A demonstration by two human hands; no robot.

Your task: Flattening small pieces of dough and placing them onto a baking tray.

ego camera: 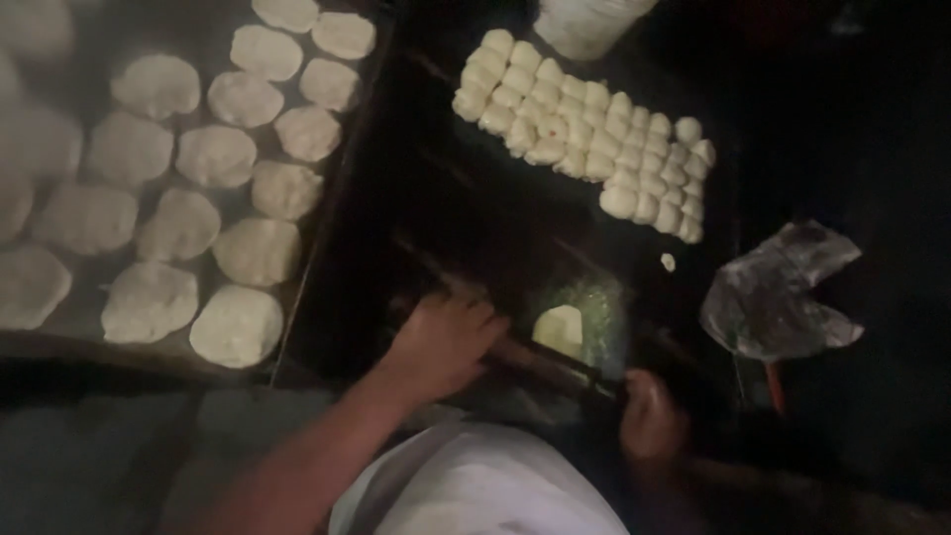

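Pale dough balls [584,129] beyond rolling pin [550,365], left hand [441,342] and right hand [649,416] clamped on it.

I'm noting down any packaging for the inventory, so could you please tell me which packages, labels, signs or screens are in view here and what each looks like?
No label, sign or screen shows.
White container: top edge, above the rows of small dough pieces; rounded, plain, cut off by the frame; possibly a tub or bag.
Crumpled grey sheet: right side, beside the dark work surface; irregular, floury, possibly a wrapper; kind unclear.
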